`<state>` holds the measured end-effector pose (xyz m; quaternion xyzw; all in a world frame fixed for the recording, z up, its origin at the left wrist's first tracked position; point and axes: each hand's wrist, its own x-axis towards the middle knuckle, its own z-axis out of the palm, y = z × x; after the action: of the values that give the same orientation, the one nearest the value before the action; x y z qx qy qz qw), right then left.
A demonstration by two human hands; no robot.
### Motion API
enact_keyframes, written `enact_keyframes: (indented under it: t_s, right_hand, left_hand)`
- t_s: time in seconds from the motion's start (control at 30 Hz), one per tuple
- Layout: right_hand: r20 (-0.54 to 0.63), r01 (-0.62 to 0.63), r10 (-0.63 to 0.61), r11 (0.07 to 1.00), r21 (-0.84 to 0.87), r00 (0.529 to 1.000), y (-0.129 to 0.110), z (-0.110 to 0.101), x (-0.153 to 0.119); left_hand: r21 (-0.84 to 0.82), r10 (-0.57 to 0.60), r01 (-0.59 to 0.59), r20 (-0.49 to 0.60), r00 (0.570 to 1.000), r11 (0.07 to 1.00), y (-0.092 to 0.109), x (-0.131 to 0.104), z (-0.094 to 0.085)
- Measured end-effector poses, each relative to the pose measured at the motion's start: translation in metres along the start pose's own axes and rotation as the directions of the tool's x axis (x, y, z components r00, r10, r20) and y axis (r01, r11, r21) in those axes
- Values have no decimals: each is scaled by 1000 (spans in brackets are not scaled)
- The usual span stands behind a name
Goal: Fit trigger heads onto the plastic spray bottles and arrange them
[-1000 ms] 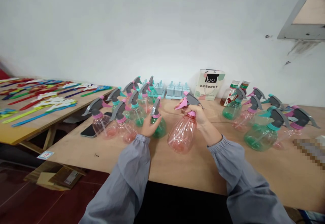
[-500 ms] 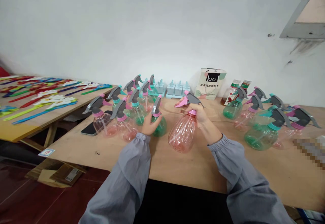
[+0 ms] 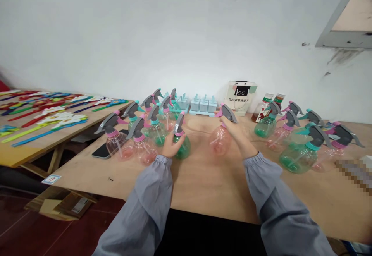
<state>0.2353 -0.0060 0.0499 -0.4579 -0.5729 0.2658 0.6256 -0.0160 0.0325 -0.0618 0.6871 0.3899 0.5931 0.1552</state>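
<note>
My left hand (image 3: 171, 146) is closed round the neck of a green spray bottle (image 3: 184, 148) with a pink collar and grey head, upright on the table. Its fingers are partly hidden behind the neck. My right hand (image 3: 233, 129) grips a pink spray bottle (image 3: 220, 141) just under its grey-and-pink trigger head. That bottle is slightly blurred, and I cannot tell whether its base touches the wood. Left of my left hand stand several pink and green spray bottles, among them a pink one (image 3: 144, 150) and a green one (image 3: 157, 131).
More spray bottles, including a green one (image 3: 299, 156), stand at the right. Along the wall are pale blue ice-pop moulds (image 3: 203, 106), a paper bag (image 3: 240, 97) and drink bottles (image 3: 262, 109). A phone (image 3: 101, 150) lies left. Colourful flower-topped sticks (image 3: 58, 121) cover another table.
My right hand has carried the pink spray bottle away from me and to the right, turning it more upright. My left hand stays at the green bottle.
</note>
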Motion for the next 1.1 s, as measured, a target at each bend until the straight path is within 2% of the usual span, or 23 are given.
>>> enact_keyframes:
  t_s: [0.07, 0.17, 0.33, 0.4, 0.57, 0.7, 0.83, 0.9, 1.1]
  right_hand:
    - [-127, 23, -39, 991, -129, 991, 22, -19, 15]
    - [-280, 39, -106, 971, -236, 954, 57, -46, 35]
    - [-418, 78, -184, 963, -257, 889, 89, -76, 53]
    - [-423, 114, -222, 957, -266, 878, 96, -82, 53]
    - [-287, 96, -205, 932, -350, 936, 125, -93, 35]
    - [-326, 22, -235, 839, -543, 916, 152, -107, 13]
    - [-334, -62, -175, 803, -593, 926, 167, -117, 4]
    - [-367, -92, -172, 795, -600, 914, 171, -118, 8]
    - [-519, -230, -167, 755, -614, 838, 181, -114, 37]
  left_hand:
    - [-3, 4, -4, -4, 1000, 1000, 0, 0, 0]
    - [-9, 0, 0, -4, 1000, 1000, 1, 0, 0]
    - [-7, -14, 14, 10, 1000, 1000, 2, -1, -1]
    - [-12, -20, 20, 12, 1000, 1000, 2, -1, -1]
    - [-22, -25, 25, 14, 1000, 999, 4, -1, -1]
    - [-26, -25, 26, 18, 1000, 999, 3, 0, -1]
    - [-39, -22, 23, 23, 999, 999, 3, -1, 0]
    - [-42, -30, 31, 23, 999, 999, 2, -1, 0]
    - [-66, -42, 44, 30, 999, 997, 3, -1, 0]
